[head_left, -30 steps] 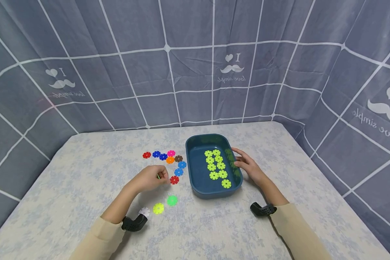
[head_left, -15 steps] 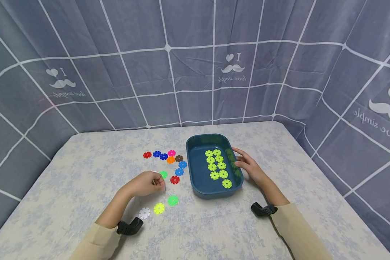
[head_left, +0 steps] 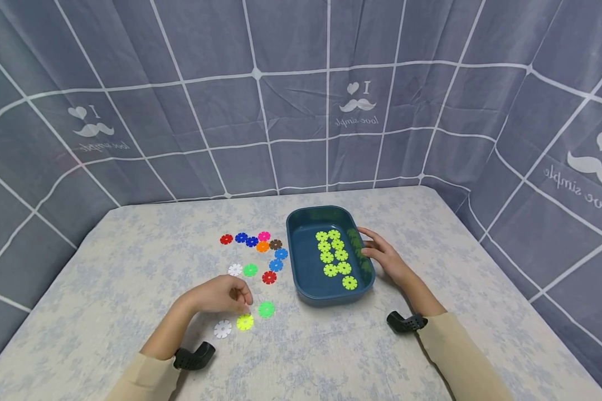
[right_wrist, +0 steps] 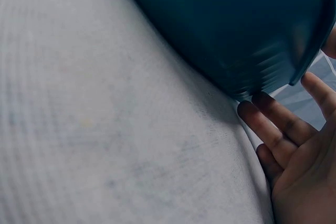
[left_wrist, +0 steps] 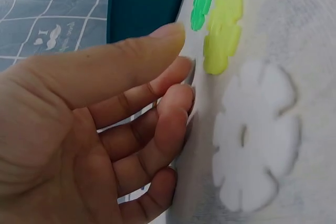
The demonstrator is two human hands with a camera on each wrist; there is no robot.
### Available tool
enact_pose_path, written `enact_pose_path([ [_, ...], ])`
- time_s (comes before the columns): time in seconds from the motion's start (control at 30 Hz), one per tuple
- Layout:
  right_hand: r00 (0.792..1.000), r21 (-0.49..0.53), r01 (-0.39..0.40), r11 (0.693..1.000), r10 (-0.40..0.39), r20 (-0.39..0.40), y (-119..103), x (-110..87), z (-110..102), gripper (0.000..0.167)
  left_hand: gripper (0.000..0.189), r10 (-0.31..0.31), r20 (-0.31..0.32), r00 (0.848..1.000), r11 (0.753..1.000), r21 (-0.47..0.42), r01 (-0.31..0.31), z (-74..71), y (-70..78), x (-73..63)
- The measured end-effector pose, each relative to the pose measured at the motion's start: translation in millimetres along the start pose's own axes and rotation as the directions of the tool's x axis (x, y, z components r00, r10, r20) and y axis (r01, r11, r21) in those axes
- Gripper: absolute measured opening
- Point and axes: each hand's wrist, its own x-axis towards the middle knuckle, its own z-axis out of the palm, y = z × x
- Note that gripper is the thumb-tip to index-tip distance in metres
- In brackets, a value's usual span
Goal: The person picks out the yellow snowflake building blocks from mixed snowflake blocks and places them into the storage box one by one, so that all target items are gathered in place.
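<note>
My left hand (head_left: 221, 295) hovers low over the table, fingers loosely curled, thumb apart from them, nothing between. Its fingertips are right at the far edge of a yellow notched disc (head_left: 245, 322). A white notched disc (left_wrist: 257, 135) lies nearest in the left wrist view, and a green disc (head_left: 266, 309) is just right of the yellow one. My right hand (head_left: 387, 260) rests against the right side of a dark teal bin (head_left: 306, 287); in the right wrist view its extended fingers (right_wrist: 268, 124) touch the outer wall. Several yellow-green discs (head_left: 341, 255) lie inside the bin.
Left of the bin, several red, blue, pink, orange and brown discs (head_left: 276, 244) form a curved row. A second white disc (head_left: 235, 269) and green disc (head_left: 250, 270) lie side by side behind my left hand. A grey curtain (head_left: 291, 111) hangs behind the table.
My left hand has let go of a green disc, which now lies beside a white one, and moved toward me to the yellow disc. My right hand stays at the bin.
</note>
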Motion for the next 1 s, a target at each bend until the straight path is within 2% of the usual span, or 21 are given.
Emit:
enact_pose_path([
  [0.4, 1.000, 0.001, -0.003, 1.000, 0.003, -0.001, -0.3, 0.5, 0.1, 0.056, 0.033, 0.005, 0.051, 0.999, 1.000, 0.026, -0.006, 2.7, -0.2, -3.9],
  [0.73, 1.000, -0.008, 0.003, 1.000, -0.003, 0.002, -0.4, -0.4, -0.2, 0.056, 0.028, 0.051, 0.026, 0.998, 0.995, 0.084, -0.053, 7.4, 6.7, -7.2],
  [1.0, 1.000, 0.010, -0.008, 1.000, 0.008, -0.002, -0.2, -0.3, 0.1, 0.056, 0.021, 0.052, 0.022, 0.998, 0.995, 0.078, -0.054, 6.7, 2.0, -5.7],
])
